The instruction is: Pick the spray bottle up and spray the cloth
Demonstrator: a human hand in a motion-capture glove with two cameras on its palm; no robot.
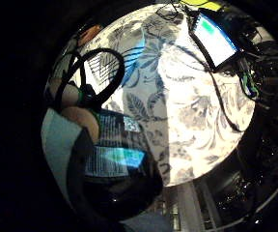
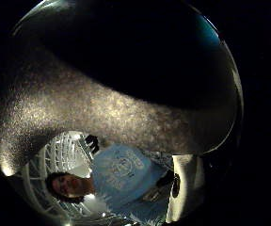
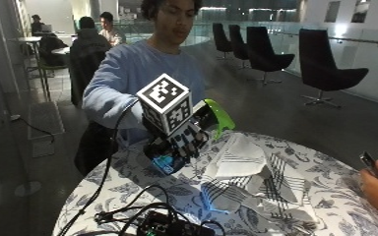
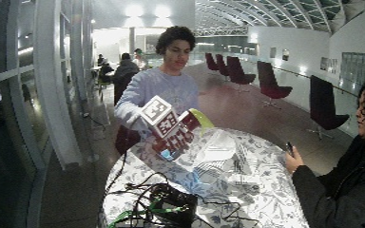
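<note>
Green-nozzled spray bottle in gloved hand, crumpled cloth.

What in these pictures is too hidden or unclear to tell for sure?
- Spray bottle: in the outside view the gloved right hand covers its body; only the green top shows.
- Nozzle and whether spray leaves it toward the cloth: too small in both outside views.
- Thumb side palm view: a dark surface close to the lens fills most of it.
- Bottle label: print unreadable in the little finger side palm view.
</note>
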